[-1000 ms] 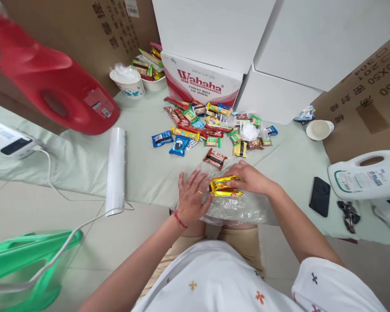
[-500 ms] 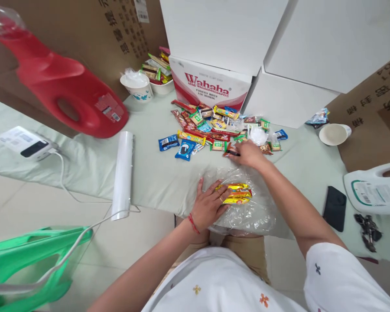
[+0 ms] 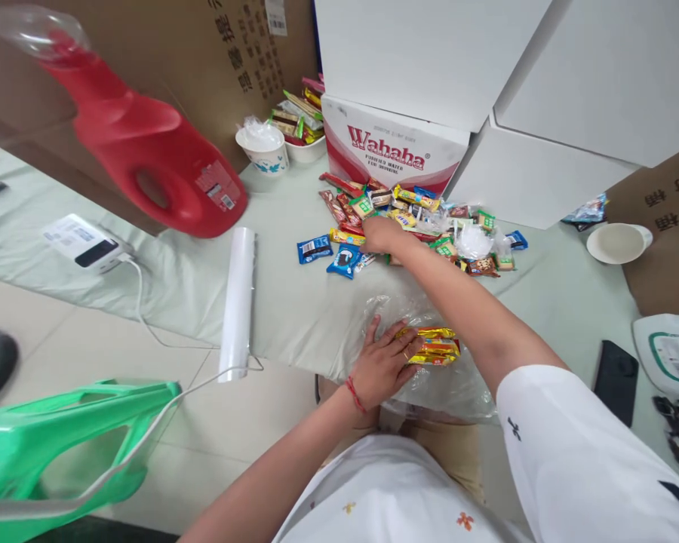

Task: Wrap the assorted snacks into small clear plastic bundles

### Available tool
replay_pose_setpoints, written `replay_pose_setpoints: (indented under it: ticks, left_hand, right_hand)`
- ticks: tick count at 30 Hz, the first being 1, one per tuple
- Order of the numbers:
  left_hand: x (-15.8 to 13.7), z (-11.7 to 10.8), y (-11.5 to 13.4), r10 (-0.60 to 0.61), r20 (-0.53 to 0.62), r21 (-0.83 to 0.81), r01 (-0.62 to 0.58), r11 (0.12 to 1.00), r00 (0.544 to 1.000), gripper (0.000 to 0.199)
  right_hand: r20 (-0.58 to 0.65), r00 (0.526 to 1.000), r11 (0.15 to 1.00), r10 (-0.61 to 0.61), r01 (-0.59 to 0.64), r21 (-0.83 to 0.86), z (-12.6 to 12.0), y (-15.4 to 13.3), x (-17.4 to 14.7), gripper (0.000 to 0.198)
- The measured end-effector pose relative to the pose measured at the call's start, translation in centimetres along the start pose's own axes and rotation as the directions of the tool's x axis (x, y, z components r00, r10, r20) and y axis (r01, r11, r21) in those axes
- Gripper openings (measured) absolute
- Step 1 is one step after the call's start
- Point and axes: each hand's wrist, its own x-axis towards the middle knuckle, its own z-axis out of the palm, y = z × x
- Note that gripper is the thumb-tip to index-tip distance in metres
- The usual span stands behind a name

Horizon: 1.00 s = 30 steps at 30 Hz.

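My left hand [image 3: 385, 363] lies flat with spread fingers, partly covering several yellow-wrapped snack bars [image 3: 438, 348]. Under them is a sheet of clear plastic film [image 3: 464, 392], crinkled at the table's front edge. My right hand [image 3: 383, 234] reaches into the snack pile near a yellow snack bar [image 3: 348, 237]; its fingertips are hidden, so what they grip does not show. A blue packet with a dark cookie picture [image 3: 344, 260] and another blue packet [image 3: 314, 250] lie just left of it. Small green-labelled packets [image 3: 444, 247] are to the right of my right wrist.
A roll of clear film [image 3: 238, 302] and a big red jug [image 3: 158, 166] stand to the left. At the back are a Wahaha carton [image 3: 393, 139], a paper cup [image 3: 265, 157] and a bowl of snacks [image 3: 305, 151]. A phone [image 3: 616, 381] and an empty cup [image 3: 619, 243] are at right.
My right hand has moved left across the pile, away from a brown-red packet at its front. My left hand stays on the yellow bars. The view has shifted slightly left.
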Motion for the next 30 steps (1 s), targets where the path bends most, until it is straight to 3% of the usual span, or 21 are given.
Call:
replay_pose_setpoints:
  ticks: [3,6,10,13,16,19,22,26,30]
  left_hand:
    - [0.0,0.0,-0.1,0.007,-0.004,0.000,-0.007,1.000,1.000,0.043]
    - [0.0,-0.3,0.0,0.016,0.001,0.004,-0.016,1.000,1.000,0.054]
    - [0.1,-1.2,0.2,-0.040,-0.110,-0.033,0.037,0.999,0.993,0.069]
    - [-0.1,-2.3,0.2,-0.185,-0.307,-0.116,0.156,0.981,0.934,0.055]
    - [-0.4,-3.8,0.3,-0.260,-0.423,-0.169,0.206,0.964,0.868,0.047]
    - [-0.4,-4.7,0.9,-0.111,-0.379,-0.097,0.080,0.992,0.919,0.054]
    - [0.0,-4.3,1.9,0.067,-0.222,0.015,-0.066,0.998,0.973,0.058]
    - [0.5,-2.5,2.8,0.098,-0.091,0.078,-0.091,0.993,0.991,0.044]
    - [0.8,-1.6,2.9,0.094,-0.112,0.103,-0.083,0.991,0.989,0.038]
  right_hand:
    - [-0.051,0.999,0.999,0.003,-0.005,-0.033,-1.2,1.0,-2.2,0.042]
    - [-0.150,0.989,1.000,-0.017,0.018,0.006,-1.8,3.9,-7.2,0.037]
    - [-0.280,0.949,0.958,-0.144,0.204,0.200,-0.2,8.4,-15.8,0.033]
    - [-0.300,0.929,0.886,-0.216,0.316,0.340,2.2,10.1,-21.8,0.034]
    - [-0.181,0.946,0.850,-0.270,0.323,0.416,4.6,9.5,-25.4,0.031]
    - [-0.086,0.960,0.889,-0.266,0.279,0.364,6.7,7.9,-26.4,0.038]
    - [-0.083,0.963,0.924,-0.256,0.269,0.271,8.3,7.4,-25.8,0.046]
    - [-0.156,0.926,0.872,-0.344,0.377,0.313,8.8,9.0,-24.2,0.046]
    - [-0.282,0.926,0.921,-0.252,0.318,0.223,8.4,10.2,-20.5,0.041]
